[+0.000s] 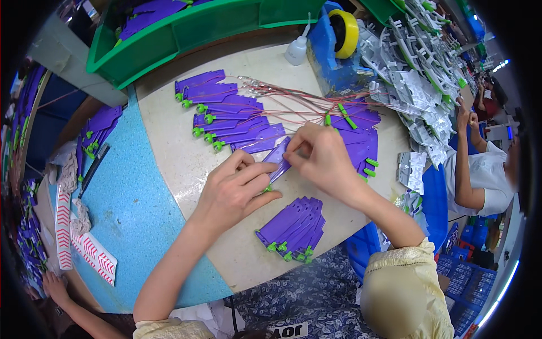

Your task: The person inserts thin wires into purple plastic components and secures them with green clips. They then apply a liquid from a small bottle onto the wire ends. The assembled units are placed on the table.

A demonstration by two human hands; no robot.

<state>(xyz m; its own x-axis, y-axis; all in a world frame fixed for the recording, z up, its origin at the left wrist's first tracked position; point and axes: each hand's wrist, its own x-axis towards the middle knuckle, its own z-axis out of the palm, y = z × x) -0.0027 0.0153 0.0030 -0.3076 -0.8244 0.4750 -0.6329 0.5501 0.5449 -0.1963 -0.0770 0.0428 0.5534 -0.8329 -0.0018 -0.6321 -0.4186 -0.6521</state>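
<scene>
My left hand (237, 183) grips a flat purple plastic piece (278, 153) with a green tip at its lower end. The fingertips of my right hand (322, 155) pinch that piece's upper end; whether they also hold a thin wire I cannot tell. Just beyond my hands lie several purple pieces with green knobs (231, 107) in an overlapping row. Thin red wires (288, 99) run from there to a stack of purple pieces with green tips (361, 148) right of my right hand. Nearer me, another fanned stack of purple pieces (291, 223) rests on the table.
A green bin (175, 42) borders the far side, beside a white squeeze bottle (296, 51) and a blue tape dispenser (323, 56). Grey plastic parts (415, 96) are heaped at right. Leftward, a black tool (95, 169) lies on the blue surface. Another person's hand (55, 287) shows lower left.
</scene>
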